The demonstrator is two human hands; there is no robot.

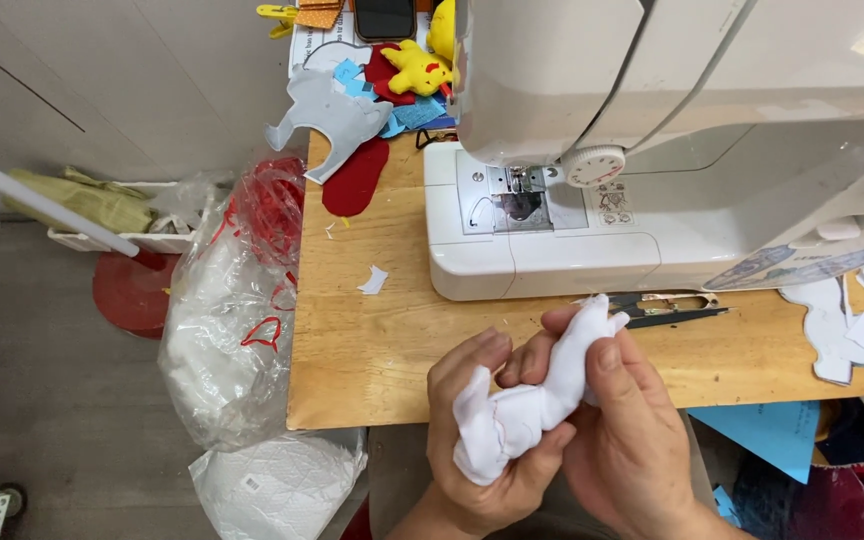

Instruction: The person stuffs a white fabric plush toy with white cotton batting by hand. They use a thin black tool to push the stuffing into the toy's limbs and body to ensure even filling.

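Note:
Both my hands hold a small white fabric piece (pixel 527 400) with red stitching along its edge, just in front of the wooden table's near edge. My left hand (pixel 482 440) cups its lower part from below, fingers curled around it. My right hand (pixel 622 420) pinches its upper end between thumb and fingers. The fabric looks bunched and partly stuffed.
A white sewing machine (pixel 652 150) stands on the wooden table (pixel 372 340). Thread snips (pixel 667 310) lie at its base. Grey, red and blue felt pieces (pixel 347 120) and a yellow toy (pixel 417 70) lie behind. White cut shapes (pixel 862 325) lie right. A plastic bag (pixel 232 310) hangs left.

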